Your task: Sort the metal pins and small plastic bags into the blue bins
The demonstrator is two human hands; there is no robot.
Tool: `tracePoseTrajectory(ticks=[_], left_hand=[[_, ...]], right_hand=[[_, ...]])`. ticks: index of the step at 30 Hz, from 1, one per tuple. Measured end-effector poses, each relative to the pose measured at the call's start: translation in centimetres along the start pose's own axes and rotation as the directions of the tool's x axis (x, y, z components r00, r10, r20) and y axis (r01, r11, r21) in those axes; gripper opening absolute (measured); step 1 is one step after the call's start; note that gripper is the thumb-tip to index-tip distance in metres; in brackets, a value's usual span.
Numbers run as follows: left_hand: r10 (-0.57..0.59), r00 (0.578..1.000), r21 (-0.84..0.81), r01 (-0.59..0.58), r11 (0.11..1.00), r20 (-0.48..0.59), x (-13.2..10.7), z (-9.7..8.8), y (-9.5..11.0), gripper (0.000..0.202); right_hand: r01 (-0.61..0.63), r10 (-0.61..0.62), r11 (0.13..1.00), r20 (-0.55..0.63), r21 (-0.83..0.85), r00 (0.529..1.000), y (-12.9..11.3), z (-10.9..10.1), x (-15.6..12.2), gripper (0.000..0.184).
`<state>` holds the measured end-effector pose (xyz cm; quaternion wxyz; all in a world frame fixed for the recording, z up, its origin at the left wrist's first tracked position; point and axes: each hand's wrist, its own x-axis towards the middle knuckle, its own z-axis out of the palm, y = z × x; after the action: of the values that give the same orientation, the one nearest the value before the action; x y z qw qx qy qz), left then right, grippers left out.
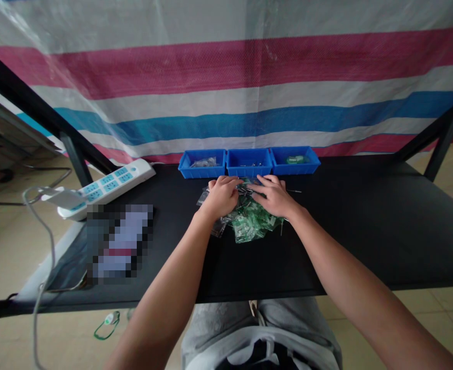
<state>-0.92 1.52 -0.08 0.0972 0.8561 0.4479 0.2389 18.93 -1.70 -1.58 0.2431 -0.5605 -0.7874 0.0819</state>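
Observation:
A loose pile of green-tinted clear plastic packets (251,223) lies on the black table, with thin dark metal pins or rods (245,190) at its far side. My left hand (224,195) rests on the pile's left side, its fingers bent but apart. From the right, my right hand (272,195) reaches over the same pile with fingers spread. Neither hand visibly grips a piece; what lies under the fingertips is hidden. Clear packets (219,226) stick out below my left hand.
Behind the pile stand three blue bins: the left bin (202,172) holds clear packets, the middle bin (249,171) a few small pieces, the right bin (295,168) green packets. At left are a power strip (110,182) with a plugged-in cable and a blurred, phone-like object (124,241).

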Motion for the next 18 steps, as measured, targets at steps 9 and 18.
tracePoseTrajectory(ticks=[9,18], left_hand=[[-0.021,0.996,0.022,0.019,1.000,0.082,0.1,1.0,0.1,0.050],[-0.151,0.985,-0.228,0.129,0.965,-0.085,0.2,0.3,0.7,0.044]], right_hand=[[-0.014,0.018,0.999,0.099,-0.045,0.995,-0.8,-0.4,0.0,0.045],[0.018,0.056,0.923,-0.181,0.383,0.982,-0.8,-1.1,0.1,0.039]])
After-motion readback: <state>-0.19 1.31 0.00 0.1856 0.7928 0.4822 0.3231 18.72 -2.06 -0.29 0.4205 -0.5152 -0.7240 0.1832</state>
